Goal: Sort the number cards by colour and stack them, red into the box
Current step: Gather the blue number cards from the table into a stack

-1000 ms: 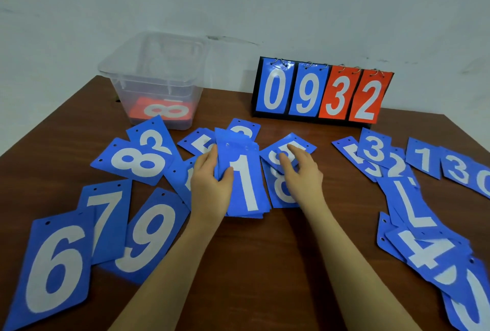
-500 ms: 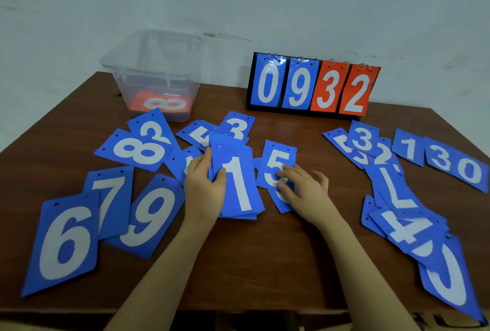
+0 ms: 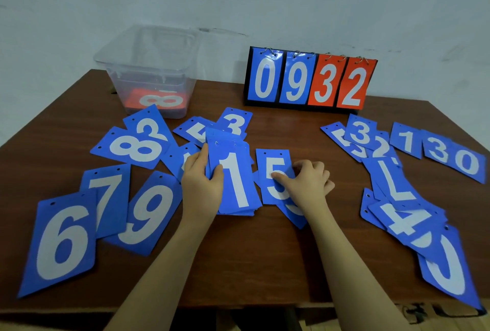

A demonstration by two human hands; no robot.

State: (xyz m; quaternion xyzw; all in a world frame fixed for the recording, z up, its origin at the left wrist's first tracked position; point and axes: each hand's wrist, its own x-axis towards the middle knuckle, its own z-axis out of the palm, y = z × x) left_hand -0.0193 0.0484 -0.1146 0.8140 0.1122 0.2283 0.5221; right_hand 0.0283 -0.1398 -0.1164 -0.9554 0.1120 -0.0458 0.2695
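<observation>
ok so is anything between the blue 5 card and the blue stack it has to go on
Nothing visible. The blue 5 card, under the right hand, lies just right of the blue stack held by the left hand.

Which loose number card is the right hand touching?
The blue 5 card just right of the held stack; the right hand has fingertips on it, while the other loose cards lie untouched.
</observation>
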